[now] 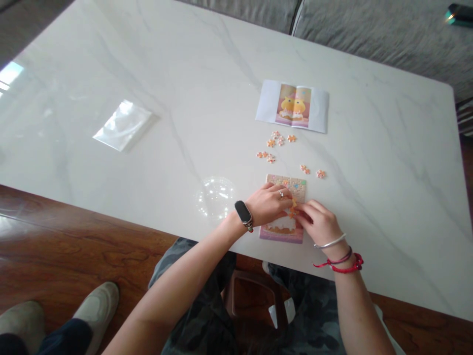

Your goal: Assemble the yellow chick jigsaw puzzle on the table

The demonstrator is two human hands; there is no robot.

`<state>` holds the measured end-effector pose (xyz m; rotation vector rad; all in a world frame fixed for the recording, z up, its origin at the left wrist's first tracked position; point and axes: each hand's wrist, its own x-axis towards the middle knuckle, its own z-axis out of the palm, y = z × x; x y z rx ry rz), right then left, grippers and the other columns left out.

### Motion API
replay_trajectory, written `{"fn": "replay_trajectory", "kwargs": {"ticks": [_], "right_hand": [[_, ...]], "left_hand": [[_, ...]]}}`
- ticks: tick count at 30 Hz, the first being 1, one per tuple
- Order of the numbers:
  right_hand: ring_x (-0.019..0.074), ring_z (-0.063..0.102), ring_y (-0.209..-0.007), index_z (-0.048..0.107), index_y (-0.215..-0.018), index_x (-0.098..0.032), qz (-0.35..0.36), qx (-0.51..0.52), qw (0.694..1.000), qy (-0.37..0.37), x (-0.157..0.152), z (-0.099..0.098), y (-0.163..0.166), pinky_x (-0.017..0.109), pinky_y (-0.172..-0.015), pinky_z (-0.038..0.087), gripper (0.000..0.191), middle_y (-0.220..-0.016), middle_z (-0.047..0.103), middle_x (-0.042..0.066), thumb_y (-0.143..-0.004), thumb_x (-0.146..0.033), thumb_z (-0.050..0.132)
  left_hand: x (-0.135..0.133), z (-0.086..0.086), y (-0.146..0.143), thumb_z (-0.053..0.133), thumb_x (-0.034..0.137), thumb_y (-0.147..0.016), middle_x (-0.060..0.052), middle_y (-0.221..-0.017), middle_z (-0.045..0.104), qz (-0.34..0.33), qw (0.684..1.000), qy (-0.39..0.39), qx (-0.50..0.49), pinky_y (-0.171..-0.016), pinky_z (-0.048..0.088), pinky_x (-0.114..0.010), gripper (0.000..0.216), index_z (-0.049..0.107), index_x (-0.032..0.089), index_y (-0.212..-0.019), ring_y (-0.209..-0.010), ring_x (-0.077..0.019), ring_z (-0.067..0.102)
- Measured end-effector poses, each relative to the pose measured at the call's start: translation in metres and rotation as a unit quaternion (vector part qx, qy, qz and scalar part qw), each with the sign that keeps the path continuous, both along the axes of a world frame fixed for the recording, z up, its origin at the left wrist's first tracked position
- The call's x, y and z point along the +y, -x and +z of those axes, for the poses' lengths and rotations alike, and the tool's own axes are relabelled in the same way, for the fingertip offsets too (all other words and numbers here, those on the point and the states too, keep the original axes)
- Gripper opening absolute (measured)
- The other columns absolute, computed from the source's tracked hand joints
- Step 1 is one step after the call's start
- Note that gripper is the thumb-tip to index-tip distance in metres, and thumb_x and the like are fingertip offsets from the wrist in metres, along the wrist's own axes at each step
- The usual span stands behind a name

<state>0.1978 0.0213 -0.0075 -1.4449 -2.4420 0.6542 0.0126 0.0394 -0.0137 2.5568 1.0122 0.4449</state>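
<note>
A small, partly built jigsaw puzzle lies near the front edge of the white marble table. My left hand rests on its left side, fingers curled and pressed down on it. My right hand is at its right side, fingertips pinched on an orange puzzle piece over the middle of the puzzle. Several loose pieces lie scattered just beyond the puzzle, with two more to the right. A reference picture sheet lies farther back.
An empty clear plastic bag lies at the left of the table. A clear round lid or dish sits left of my left hand. A grey sofa stands behind the table. Another person's shoes show on the wooden floor at lower left.
</note>
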Motion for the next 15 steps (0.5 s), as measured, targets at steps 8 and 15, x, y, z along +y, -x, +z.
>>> {"fn": "replay_trajectory", "kwargs": {"ticks": [8, 15], "right_hand": [[0.0135, 0.056, -0.075, 0.061, -0.090, -0.021, 0.010, -0.025, 0.999, -0.026, -0.0035, 0.0026, -0.0001, 0.023, -0.069, 0.043, 0.022, -0.082, 0.060, 0.004, -0.079, -0.021, 0.041], [0.0137, 0.056, -0.073, 0.060, -0.088, -0.020, 0.009, -0.042, 0.999, -0.028, -0.0042, 0.0034, 0.0015, 0.023, -0.068, 0.043, 0.021, -0.080, 0.060, 0.005, -0.079, -0.023, 0.041]], "left_hand": [[-0.0006, 0.0007, -0.0038, 0.039, 0.026, -0.082, -0.004, -0.100, 0.057, 0.017, 1.000, -0.002, 0.006, -0.080, 0.036, -0.031, 0.020, 0.058, 0.020, -0.086, -0.100, -0.0174, 0.045], [-0.0016, -0.0002, -0.0065, 0.040, 0.024, -0.081, -0.005, -0.098, 0.056, 0.031, 0.999, 0.011, 0.004, -0.080, 0.037, -0.032, 0.018, 0.057, 0.019, -0.084, -0.100, -0.0172, 0.045]]}}
